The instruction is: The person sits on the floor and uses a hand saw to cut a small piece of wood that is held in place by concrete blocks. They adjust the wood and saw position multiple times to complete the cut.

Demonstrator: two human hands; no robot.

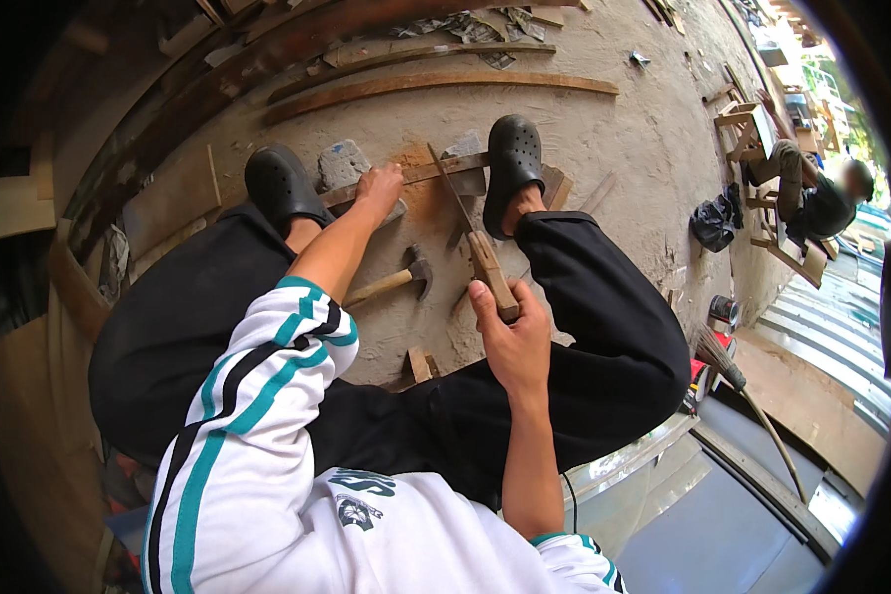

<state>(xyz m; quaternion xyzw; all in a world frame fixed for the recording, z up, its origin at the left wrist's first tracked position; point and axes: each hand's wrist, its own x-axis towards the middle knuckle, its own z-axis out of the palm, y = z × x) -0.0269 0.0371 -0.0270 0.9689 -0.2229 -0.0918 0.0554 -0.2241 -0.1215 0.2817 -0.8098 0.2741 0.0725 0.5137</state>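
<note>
Saw: one, in right hand; hammer: one; clogs: two.

To our right we see a broom, a can, a black bag and a person in a dark top; ahead, a long board lies on the floor.

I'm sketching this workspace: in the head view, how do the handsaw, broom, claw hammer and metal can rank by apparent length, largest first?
1. Handsaw and broom: too alike to rank
2. Claw hammer
3. Metal can
</note>
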